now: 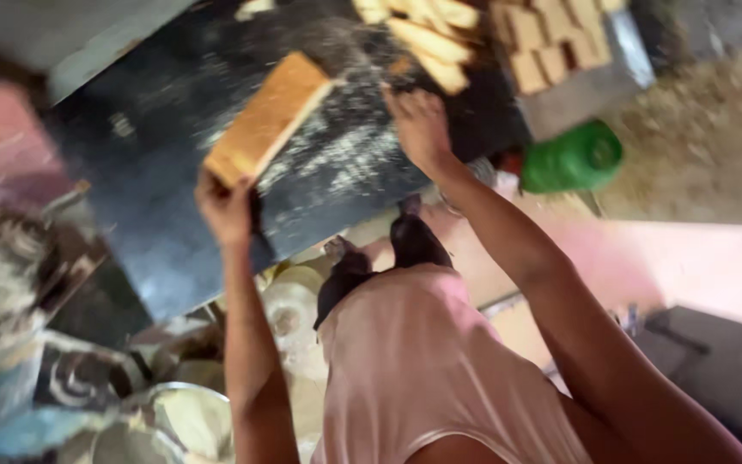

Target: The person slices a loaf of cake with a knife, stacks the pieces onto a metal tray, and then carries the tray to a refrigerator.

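Left hand: the left hand (227,206) is closed round the near end of a loaf (268,118), fingers wrapped under its lower corner.
Loaf: a long tan block, tilted, running up and to the right from the grip; its far end hangs over the table (173,129).
Right hand: the right hand (419,127) reaches out to the right of the loaf, palm down on the table, fingers spread and holding nothing; blur hides the fingertips.
Table: dark and flat, dusted with pale flour between the two hands.
Beyond the right hand: a heap of pale long rolls (427,34) lies just past the fingertips.
Further right: a tray (577,82) carries squarish tan pieces (551,39) in rows, well apart from the loaf.
Right of the right wrist: a green container (573,159) lies on its side past the table edge.
Below the grip: round pale bowls (191,417) sit low, beside the left forearm.
Between the arms: a pink garment (422,369) fills the lower middle.
Sharpness: the whole view is smeared by motion, so fine detail cannot be told.
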